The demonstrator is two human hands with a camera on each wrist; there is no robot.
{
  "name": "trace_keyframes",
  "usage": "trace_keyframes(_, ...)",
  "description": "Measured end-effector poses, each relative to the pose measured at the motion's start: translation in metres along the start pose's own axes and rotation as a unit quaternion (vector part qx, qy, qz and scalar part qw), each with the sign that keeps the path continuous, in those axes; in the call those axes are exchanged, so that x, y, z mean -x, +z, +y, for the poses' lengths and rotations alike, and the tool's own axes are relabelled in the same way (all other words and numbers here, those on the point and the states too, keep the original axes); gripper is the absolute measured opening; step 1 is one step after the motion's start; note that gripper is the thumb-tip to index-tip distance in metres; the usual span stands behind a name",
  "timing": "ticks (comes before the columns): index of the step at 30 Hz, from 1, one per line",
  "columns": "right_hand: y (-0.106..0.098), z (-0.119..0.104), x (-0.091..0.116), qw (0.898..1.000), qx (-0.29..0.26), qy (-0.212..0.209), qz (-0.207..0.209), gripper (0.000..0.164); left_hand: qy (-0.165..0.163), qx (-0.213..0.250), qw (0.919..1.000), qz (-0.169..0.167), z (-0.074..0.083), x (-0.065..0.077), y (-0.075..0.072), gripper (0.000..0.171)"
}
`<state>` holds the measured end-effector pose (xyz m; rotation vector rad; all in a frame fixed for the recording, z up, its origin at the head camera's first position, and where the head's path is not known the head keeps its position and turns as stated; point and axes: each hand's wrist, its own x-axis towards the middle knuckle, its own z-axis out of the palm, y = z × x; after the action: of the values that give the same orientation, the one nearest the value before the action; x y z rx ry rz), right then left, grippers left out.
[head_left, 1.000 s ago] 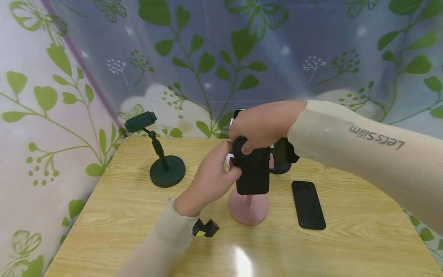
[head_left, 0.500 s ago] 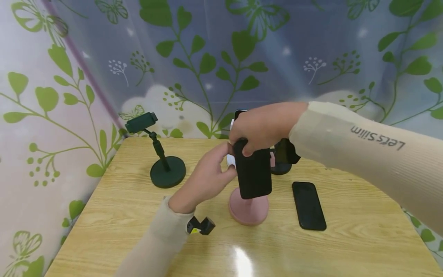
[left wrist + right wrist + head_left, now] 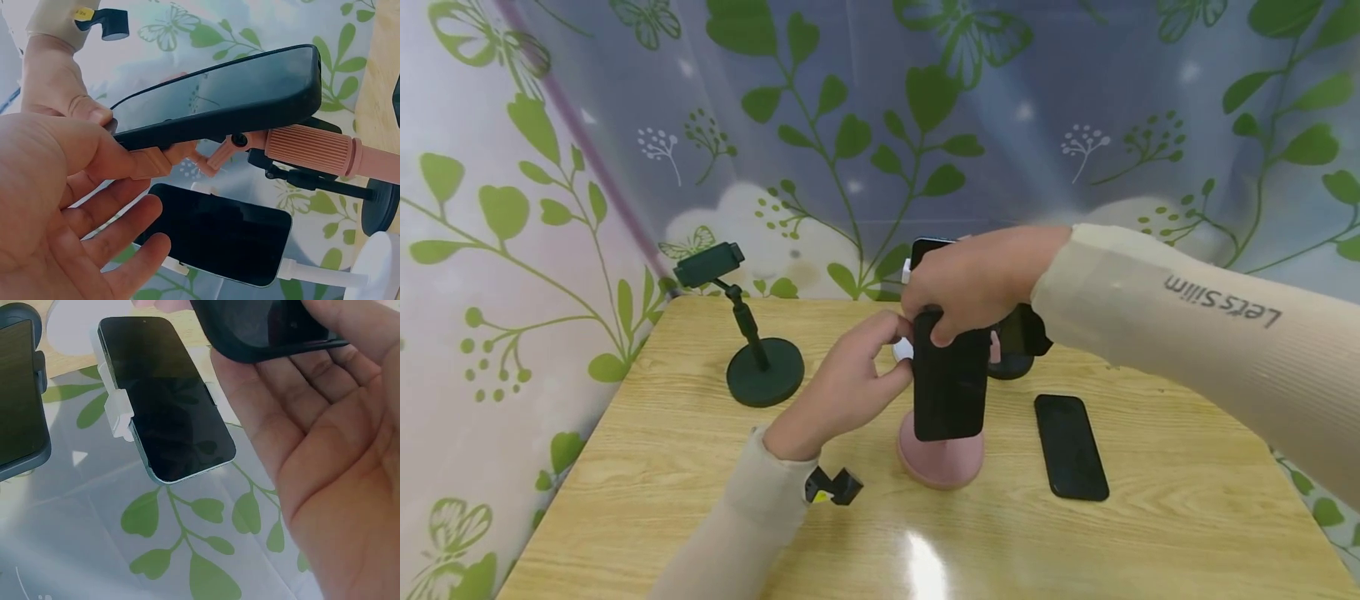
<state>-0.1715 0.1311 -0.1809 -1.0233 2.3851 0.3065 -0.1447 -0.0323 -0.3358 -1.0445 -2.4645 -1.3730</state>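
Observation:
My right hand grips the top end of a black smartphone, thumb on its screen and fingers behind. The phone hangs upright, screen toward me, in front of a pink phone stand. My left hand is at the phone's left edge. In the left wrist view, its thumb and index finger pinch the pink stand's clamp, while the other fingers spread loosely. The phone lies just above that clamp; whether they touch is hard to tell. In the right wrist view, the phone's dark corner shows beside the right palm.
A white stand holding a phone stands behind the pink one. To its right, a dark stand carries another phone. A dark green stand is at left. Another black phone lies flat on the wooden table.
The held phone has moved down and slightly right in the head view, out in front of the pink stand. My left hand has drawn slightly back from the phone's edge.

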Motion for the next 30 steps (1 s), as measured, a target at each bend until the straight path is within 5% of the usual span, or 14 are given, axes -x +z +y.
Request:
trace_keyframes(13, -0.0031, -0.0029, 0.0029, 0.996, -0.064, 0.039, -0.047, 0.016, 0.001, 0.034, 0.9994, -0.007, -0.0035, 0.0042, 0.0017, 0.02)
trace_keyframes(30, 0.0005, -0.002, 0.0048, 0.996, -0.082, 0.027, -0.038, 0.025, -0.003, 0.03, 0.9995, -0.005, -0.0043, 0.006, 0.0048, 0.014)
